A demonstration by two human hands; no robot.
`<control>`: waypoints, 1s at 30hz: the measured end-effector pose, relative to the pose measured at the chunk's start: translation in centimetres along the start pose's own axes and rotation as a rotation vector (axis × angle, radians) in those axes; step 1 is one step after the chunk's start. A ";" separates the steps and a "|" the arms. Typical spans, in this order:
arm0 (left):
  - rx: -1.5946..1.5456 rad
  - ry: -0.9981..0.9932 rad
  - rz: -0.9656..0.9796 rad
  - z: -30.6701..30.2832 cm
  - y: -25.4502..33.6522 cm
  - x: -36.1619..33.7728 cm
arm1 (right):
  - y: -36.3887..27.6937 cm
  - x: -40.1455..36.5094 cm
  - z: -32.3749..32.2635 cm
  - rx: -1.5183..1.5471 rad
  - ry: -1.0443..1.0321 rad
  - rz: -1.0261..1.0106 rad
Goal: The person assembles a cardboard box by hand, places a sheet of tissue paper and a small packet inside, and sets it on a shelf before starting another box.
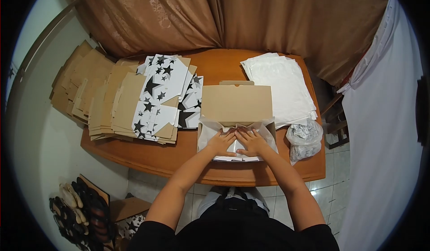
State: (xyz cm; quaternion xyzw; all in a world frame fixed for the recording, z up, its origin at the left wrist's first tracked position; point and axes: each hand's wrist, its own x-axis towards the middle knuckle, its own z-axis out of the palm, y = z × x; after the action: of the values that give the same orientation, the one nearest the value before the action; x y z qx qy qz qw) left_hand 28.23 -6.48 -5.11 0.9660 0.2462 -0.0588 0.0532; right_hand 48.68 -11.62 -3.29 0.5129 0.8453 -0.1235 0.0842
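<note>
free: bare table (pixel 179 155) front-left | blocked: raised lid (pixel 236 103) ahead — cartons (pixel 121 103) left, sheets (pixel 282 85) and bag (pixel 304 139) right

The white paper (pixel 207 134) hides the inside of the box (pixel 236 102), and what fills the plastic bag (pixel 304 139) on the right is unclear.

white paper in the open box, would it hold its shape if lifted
Probably floppy: the white paper drapes and creases over the box rim. Likely light too, looking thin where the left hand and right hand press it flat.
</note>
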 end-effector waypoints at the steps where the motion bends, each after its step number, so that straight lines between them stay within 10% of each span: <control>1: -0.031 -0.029 -0.008 0.3 0.0 0.1 | 0.2 0.3 0.4 -0.003 -0.020 -0.007; 15: -0.142 -0.385 -0.174 -0.8 0.9 2.1 | 1.6 1.3 -1.4 -0.023 -0.424 0.118; 30: 0.626 -0.831 -0.367 0.6 -0.9 -1.0 | 4.2 2.3 7.9 -0.835 -0.766 0.416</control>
State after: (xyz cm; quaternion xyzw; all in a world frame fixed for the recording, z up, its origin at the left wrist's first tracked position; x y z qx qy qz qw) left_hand 26.90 -6.20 -5.63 0.7725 0.3395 -0.5138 -0.1550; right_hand 51.51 -10.12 -11.95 0.5099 0.6138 0.0620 0.5995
